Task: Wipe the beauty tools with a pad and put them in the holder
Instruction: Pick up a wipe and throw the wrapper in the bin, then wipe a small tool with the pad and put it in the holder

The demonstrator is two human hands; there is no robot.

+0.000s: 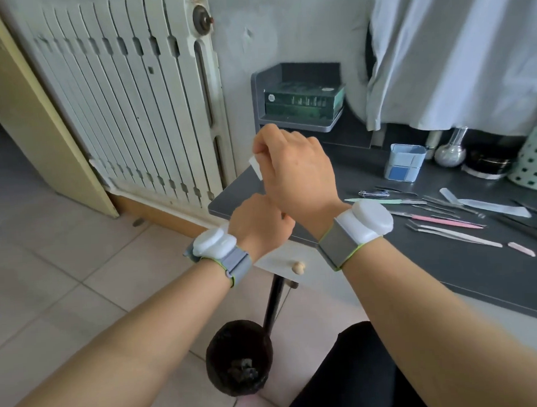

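- Right hand raised over the left corner of the dark table, fingers curled, pinching a small white pad at the fingertips; only an edge of the pad shows, rest hidden behind the fingers.
- Left hand just below and nearer than the right, fingers curled inward; back of the hand faces the camera, so what it grips, if anything, cannot be made out.
- Both hands touch or overlap at the right wrist; exact contact not clear.
- Both wrists wear a grey band with a white puck.
- Beauty tools lie in a loose row on the table, right of the hands, well apart from them: pink-handled tool, tweezers, nail clipper, pale file, thin metal picks. Far-right ones cut off by the frame edge.
- Spotted holder stands at the far right of the table, cut off by the frame; contents not visible.
- Small blue box stands far side of the tools, left of a round glass flask and a black jar.
- Grey shelf against the wall holds a dark green box.
- Dark bin on the tiled floor, near, below the hands; contents blurred.
- White radiator on the far left wall; white cloth hangs at far right.
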